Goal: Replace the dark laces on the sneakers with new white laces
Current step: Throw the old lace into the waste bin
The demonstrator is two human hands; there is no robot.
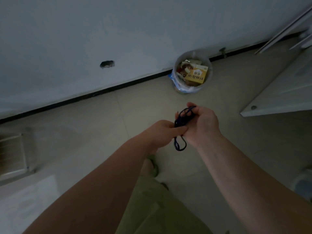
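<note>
Dark laces (pixel 181 123): bundled loops, held above the tiled floor (pixel 94 119), short of the waste bin (pixel 191 73) standing by the wall. Right hand (pixel 201 123): fingers curled round the bundle's upper part. Left hand (pixel 163 130): pinching the bundle's middle. One loop hangs below both hands. Bin: filled with wrappers and a yellow box (pixel 196 74).

A pale tiled floor (pixel 94 125) is seen, with 1 lined waste bin (pixel 192 71) stood on it by the wall, stuffed with wrappers and a yellow box (pixel 196 74).
</note>
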